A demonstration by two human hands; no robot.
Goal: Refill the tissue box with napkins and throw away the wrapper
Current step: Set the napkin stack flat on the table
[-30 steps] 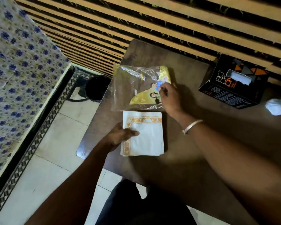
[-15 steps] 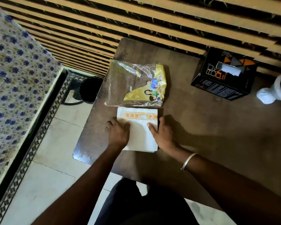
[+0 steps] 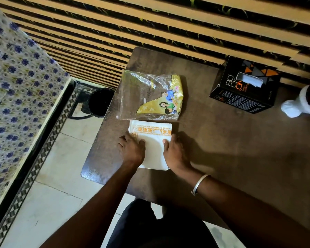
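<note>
A white stack of napkins point(image 3: 153, 138) with an orange patterned border lies flat on the brown table point(image 3: 231, 149). My left hand point(image 3: 132, 150) presses on its left edge and my right hand point(image 3: 174, 153) on its right edge, so both grip the stack's sides. The clear and yellow plastic wrapper point(image 3: 150, 96) lies flat just beyond the napkins, touching their far edge. The black tissue box point(image 3: 245, 86) stands at the far right of the table, a white tissue sticking out of its top slot.
A black waste bin point(image 3: 99, 102) stands on the tiled floor left of the table. A white vase with red flowers point(image 3: 301, 104) sits at the right edge. A flower-print bed point(image 3: 16, 97) fills the left side, and a slatted wall runs behind.
My right hand let go of the wrapper and came back to the right side of the napkins. My left hand shifted onto their left edge. The wrapper stayed flat.
</note>
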